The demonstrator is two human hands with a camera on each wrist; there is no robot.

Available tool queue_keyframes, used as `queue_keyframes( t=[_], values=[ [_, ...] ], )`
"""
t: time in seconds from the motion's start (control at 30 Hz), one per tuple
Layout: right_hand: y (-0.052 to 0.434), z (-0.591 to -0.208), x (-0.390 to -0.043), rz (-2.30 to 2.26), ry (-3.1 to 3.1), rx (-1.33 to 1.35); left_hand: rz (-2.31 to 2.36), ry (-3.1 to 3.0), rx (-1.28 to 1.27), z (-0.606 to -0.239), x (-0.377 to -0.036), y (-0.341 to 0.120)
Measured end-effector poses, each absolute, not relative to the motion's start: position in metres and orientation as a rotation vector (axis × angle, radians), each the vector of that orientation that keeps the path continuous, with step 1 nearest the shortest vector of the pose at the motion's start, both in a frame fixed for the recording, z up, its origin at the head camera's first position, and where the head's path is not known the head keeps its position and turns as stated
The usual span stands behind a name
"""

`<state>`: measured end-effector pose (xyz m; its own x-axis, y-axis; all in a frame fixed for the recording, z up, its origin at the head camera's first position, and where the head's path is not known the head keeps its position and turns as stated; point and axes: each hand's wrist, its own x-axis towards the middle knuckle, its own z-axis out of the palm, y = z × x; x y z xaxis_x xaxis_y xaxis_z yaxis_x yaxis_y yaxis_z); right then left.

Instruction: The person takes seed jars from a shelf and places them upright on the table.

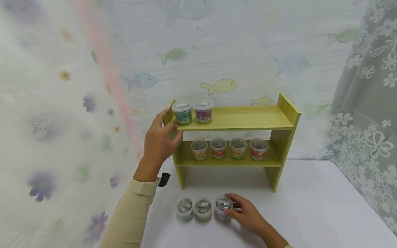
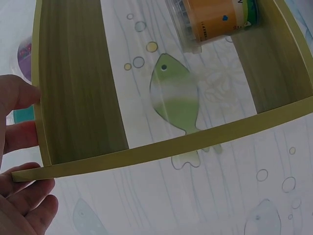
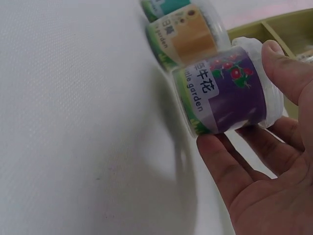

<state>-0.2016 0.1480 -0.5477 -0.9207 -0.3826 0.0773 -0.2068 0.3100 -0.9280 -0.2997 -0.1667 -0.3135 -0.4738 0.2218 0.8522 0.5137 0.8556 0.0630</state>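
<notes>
My right hand (image 1: 248,213) holds a lidded purple-labelled plastic cup (image 3: 230,90) low at the white table, thumb at its lid and fingertips at its base. The label reads "little garden" and shows red flowers. To its left, in the head view, stand two similar cups, one orange-labelled (image 3: 188,36) and one teal-labelled (image 1: 185,208). My left hand (image 1: 159,141) grips the upper left corner of the yellow-green wooden shelf (image 1: 248,117), its fingers on both sides of the side panel (image 2: 107,159). Beside it on the top board sits another teal cup (image 1: 183,115).
A purple cup (image 1: 203,115) stands right of the teal one on the top board. Along the lower board is a row of several orange- and red-labelled cups (image 1: 218,153). Behind the shelf hangs a fish-printed curtain (image 1: 248,62); a flower-printed sheet (image 1: 62,137) borders the left.
</notes>
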Motion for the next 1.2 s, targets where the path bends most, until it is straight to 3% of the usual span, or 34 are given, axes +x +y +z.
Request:
queue_keyframes(
  t=[1.2],
  values=[
    [0.144, -0.559, -0.200, -1.664, 2.397, -0.512, -0.386, -2.083, -0.521, -0.311, -0.298, -0.165]
  ],
)
